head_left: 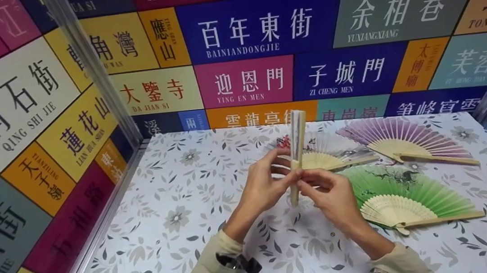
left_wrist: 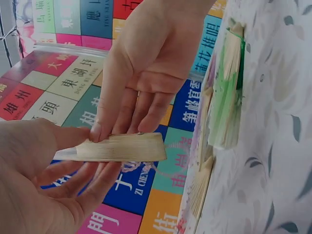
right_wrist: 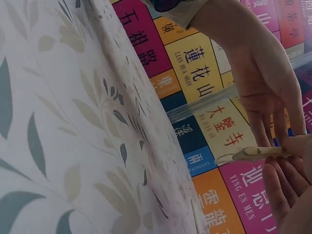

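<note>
A closed folding fan (head_left: 297,140) stands nearly upright above the table, its pale bamboo ribs pressed together. My left hand (head_left: 266,181) pinches it between thumb and fingers from the left. From the other side my right hand (head_left: 330,193) holds it with thumb and fingertips near the ribs. In the left wrist view, the stacked bamboo sticks (left_wrist: 126,148) lie between both hands, with a pinkish tassel cord (left_wrist: 130,166) below. The fan's pivot end (right_wrist: 256,152) shows in the right wrist view, a thin loop hanging from it.
Three spread fans lie on the floral tablecloth (head_left: 183,251): a green one (head_left: 415,181) beside my right hand, a purple one (head_left: 402,135) behind it, and a white-grey one with red flowers (head_left: 326,150) partly behind the held fan. Colourful sign panels (head_left: 259,26) wall the back and left.
</note>
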`<state>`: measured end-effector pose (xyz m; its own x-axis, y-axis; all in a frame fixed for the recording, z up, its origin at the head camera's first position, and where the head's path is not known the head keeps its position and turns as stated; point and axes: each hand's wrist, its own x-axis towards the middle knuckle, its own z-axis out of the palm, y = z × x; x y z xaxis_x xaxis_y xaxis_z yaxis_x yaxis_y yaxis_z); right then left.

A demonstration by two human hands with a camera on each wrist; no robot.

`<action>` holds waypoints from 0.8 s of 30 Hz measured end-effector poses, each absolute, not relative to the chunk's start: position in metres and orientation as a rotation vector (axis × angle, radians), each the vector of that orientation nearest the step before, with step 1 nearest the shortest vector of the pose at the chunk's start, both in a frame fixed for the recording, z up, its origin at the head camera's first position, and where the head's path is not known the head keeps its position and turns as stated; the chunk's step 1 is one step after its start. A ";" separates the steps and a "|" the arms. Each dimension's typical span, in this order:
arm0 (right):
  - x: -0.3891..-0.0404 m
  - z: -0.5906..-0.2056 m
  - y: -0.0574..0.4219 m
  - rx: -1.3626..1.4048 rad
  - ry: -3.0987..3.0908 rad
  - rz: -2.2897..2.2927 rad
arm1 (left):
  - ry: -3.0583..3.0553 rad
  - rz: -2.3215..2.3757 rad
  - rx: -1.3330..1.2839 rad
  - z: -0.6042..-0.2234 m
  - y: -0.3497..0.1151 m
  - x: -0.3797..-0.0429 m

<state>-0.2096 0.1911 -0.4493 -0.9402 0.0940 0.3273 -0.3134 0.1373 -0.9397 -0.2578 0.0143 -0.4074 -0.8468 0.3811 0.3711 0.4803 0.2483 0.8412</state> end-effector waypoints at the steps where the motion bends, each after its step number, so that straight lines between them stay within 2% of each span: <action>1: -0.210 -0.449 0.194 0.200 -2.110 1.867 | -2.402 -1.687 -0.863 -0.408 0.017 -0.259; 7: -0.207 -0.448 0.206 0.154 -2.091 1.875 | -2.398 -1.716 -0.972 -0.412 0.023 -0.267; 14: -0.207 -0.447 0.209 0.149 -2.080 1.894 | -2.380 -1.776 -0.971 -0.421 0.022 -0.271; 24: -0.207 -0.446 0.209 0.216 -2.078 1.919 | -2.172 -2.375 -1.003 -0.438 0.021 -0.276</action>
